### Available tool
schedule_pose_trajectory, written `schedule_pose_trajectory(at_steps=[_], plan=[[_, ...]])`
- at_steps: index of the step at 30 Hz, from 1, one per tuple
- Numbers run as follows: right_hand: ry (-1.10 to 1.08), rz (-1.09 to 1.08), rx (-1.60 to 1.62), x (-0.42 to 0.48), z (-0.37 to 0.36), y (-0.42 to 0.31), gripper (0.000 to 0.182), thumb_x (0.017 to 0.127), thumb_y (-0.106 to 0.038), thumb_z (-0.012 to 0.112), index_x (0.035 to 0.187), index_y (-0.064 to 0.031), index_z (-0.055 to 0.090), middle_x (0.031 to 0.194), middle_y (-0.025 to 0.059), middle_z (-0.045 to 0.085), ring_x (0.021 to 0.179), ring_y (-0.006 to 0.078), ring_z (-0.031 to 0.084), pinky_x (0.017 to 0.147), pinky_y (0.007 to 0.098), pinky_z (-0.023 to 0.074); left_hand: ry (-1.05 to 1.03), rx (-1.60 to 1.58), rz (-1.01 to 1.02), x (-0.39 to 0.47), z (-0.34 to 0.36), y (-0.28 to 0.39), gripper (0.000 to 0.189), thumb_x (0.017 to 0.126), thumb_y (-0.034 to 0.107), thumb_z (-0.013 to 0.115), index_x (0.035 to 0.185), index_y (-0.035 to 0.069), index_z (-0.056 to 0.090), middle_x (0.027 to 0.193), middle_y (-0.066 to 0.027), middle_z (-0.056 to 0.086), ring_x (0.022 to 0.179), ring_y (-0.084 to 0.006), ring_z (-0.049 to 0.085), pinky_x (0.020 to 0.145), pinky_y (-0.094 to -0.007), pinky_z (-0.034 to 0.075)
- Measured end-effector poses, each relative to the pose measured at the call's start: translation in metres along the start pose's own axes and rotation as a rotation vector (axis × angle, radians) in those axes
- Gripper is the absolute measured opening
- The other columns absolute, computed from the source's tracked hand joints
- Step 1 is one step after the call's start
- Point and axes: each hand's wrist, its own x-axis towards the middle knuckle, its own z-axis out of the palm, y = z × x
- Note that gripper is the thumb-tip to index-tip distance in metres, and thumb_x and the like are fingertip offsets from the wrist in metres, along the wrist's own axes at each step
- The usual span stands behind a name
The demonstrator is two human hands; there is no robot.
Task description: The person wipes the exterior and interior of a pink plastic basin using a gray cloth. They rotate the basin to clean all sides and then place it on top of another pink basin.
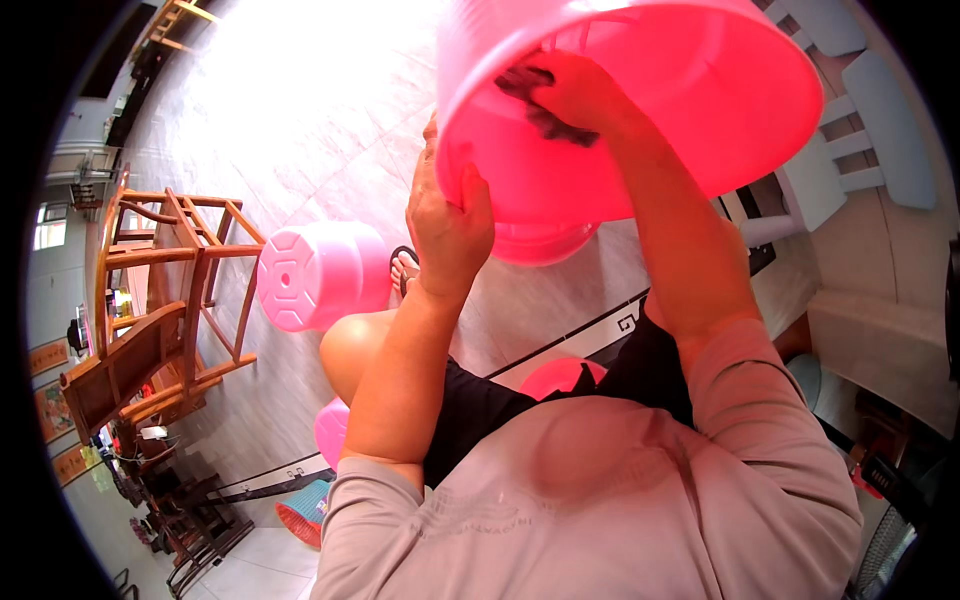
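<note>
A large pink plastic tub (720,112) is tilted in front of me, its open mouth towards me. My left hand (450,217) grips the tub's near left rim, thumb over the edge and fingers on the outer wall. Inside the tub, my right hand (574,90) clutches a dark crumpled cloth (562,127) close to the inner wall. Part of the cloth is hidden by the fingers. Below the tub's rim shows part of another pink basin (540,244).
A pink plastic stool (315,274) lies left of my feet. Further left stand wooden chairs (180,262). Pale chairs (885,142) are at the right. More pink plastic shows between my legs (562,375), and a blue-and-red basket (304,514) sits lower left on the tiled floor (292,412).
</note>
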Motion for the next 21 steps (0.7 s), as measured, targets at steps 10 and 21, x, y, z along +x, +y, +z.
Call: schedule_pose_trajectory(at_steps=[10, 21], plan=[[0.126, -0.342, -0.229, -0.044, 0.028, 0.0, 0.043, 0.086, -0.018, 0.075, 0.129, -0.0096, 0.074, 0.135, 0.0111, 0.067, 0.122, 0.0367, 0.065, 0.104, 0.0478, 0.0555, 0.059, -0.007, 0.002, 0.002, 0.007, 0.004, 0.039, 0.097, 0.003, 0.06, 0.134, -0.008, 0.065, 0.131, -0.0281, 0.069, 0.121, -0.0455, 0.067, 0.103, -0.0468, 0.053], [0.171, 0.05, -0.442, -0.055, -0.025, 0.018, 0.041, 0.086, -0.015, 0.068, 0.126, -0.0094, 0.076, 0.13, 0.013, 0.068, 0.121, 0.0353, 0.065, 0.102, 0.0459, 0.0561, 0.141, 0.01, -0.017, 0.02, -0.011, 0.007, 0.02, 0.097, 0.007, 0.066, 0.112, -0.003, 0.072, 0.103, -0.0199, 0.072, 0.096, -0.0399, 0.07, 0.085, -0.0463, 0.055]])
